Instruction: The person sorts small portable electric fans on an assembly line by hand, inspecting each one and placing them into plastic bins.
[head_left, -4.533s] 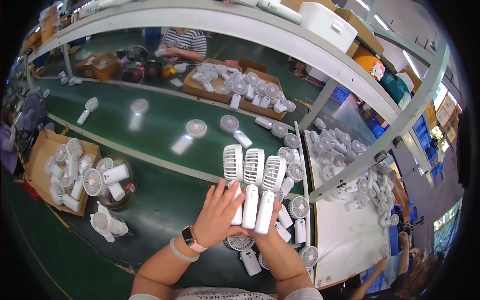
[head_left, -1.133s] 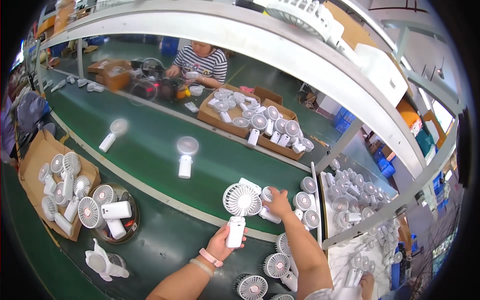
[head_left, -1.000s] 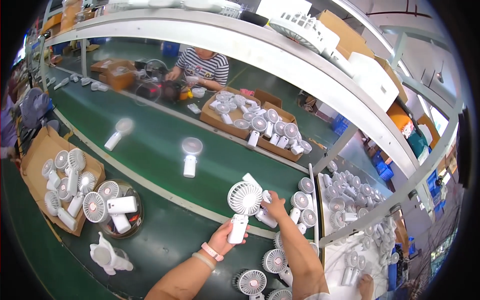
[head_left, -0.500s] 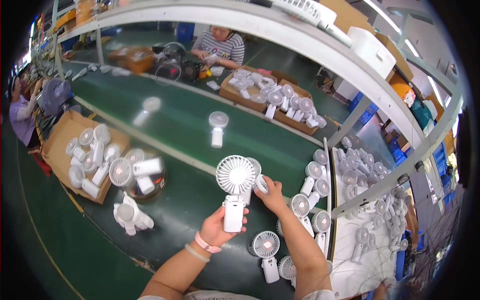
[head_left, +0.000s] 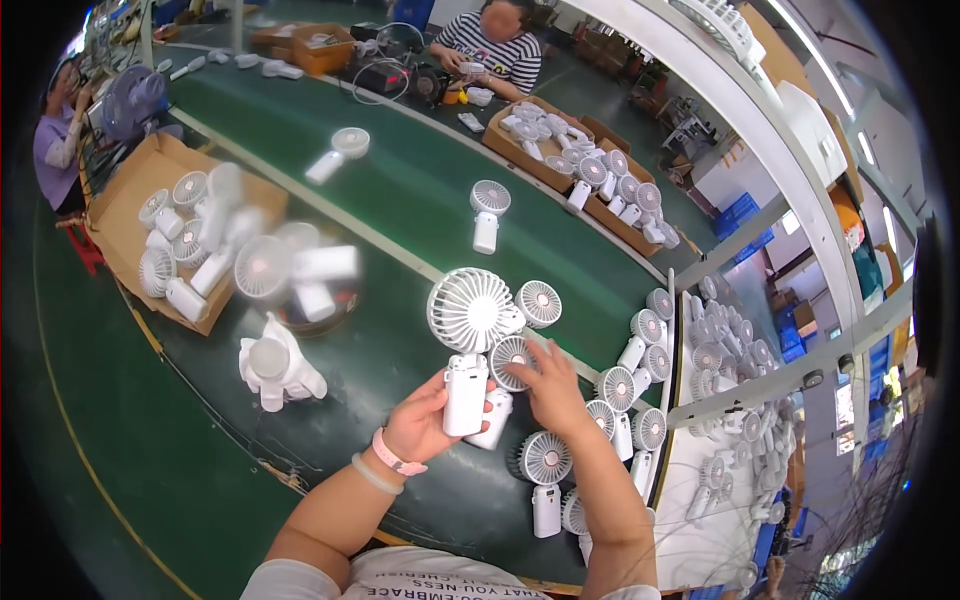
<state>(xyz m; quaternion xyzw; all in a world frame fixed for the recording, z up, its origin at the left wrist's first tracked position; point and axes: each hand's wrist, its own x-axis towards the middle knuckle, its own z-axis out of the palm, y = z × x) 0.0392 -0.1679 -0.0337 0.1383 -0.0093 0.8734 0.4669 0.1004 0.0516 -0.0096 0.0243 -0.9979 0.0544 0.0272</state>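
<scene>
My left hand is closed round the handle of a white handheld fan, held upright with its round grille at the top. Just right of it, the fingers of my right hand grip the round head of a second handheld fan. That fan's handle slants down, partly behind my left hand. Beyond both hands another handheld fan shows its grille at the belt's edge, its handle partly hidden. Nearer me, a handheld fan lies beside my right forearm.
Two fans lie on the green conveyor belt. At left are a cardboard box of fans and a white glove-like bundle. More fans crowd the right under a metal frame. A co-worker sits across.
The view has shifted. My right hand has turned the second fan so its grille faces up, bringing it lower beside my left hand. The left hand keeps its fan.
</scene>
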